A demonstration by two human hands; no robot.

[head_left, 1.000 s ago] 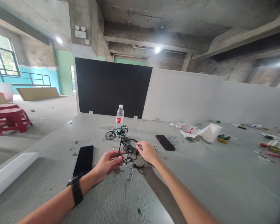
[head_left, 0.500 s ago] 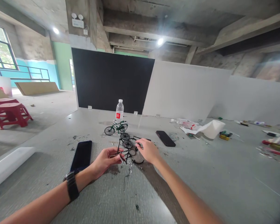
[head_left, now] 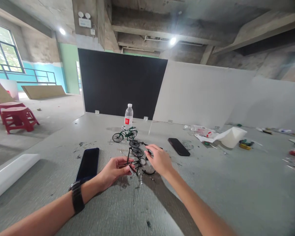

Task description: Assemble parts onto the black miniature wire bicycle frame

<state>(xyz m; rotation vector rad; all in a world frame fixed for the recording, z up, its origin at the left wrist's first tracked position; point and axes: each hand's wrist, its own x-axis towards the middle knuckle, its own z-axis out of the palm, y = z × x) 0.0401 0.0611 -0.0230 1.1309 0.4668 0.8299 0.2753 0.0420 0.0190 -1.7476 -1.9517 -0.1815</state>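
My left hand [head_left: 119,167] is closed on a small black model bicycle frame [head_left: 133,162], pinching it between thumb and fingers just above the table. Across from it, my right hand [head_left: 159,159] hovers over loose black parts, its thumb and index finger slightly apart. A thin black part [head_left: 144,143] shows behind those fingers; most of it is hidden. Two black spoked wheels [head_left: 137,152] lie just beyond the frame. A curved black piece [head_left: 148,172] rests beside my right wrist. Farther back stands a green model bicycle [head_left: 125,134], fully assembled.
A water bottle [head_left: 128,116] stands behind the green bicycle. One phone [head_left: 88,164] lies left of my hands, another phone [head_left: 179,146] to the right. A white box-like object [head_left: 12,173] sits at the left edge. Crumpled white paper [head_left: 232,137] and scraps lie at the right.
My right thumb and index finger have parted a little near the black parts. My left hand keeps hold of the model bicycle frame. The view has shifted slightly.
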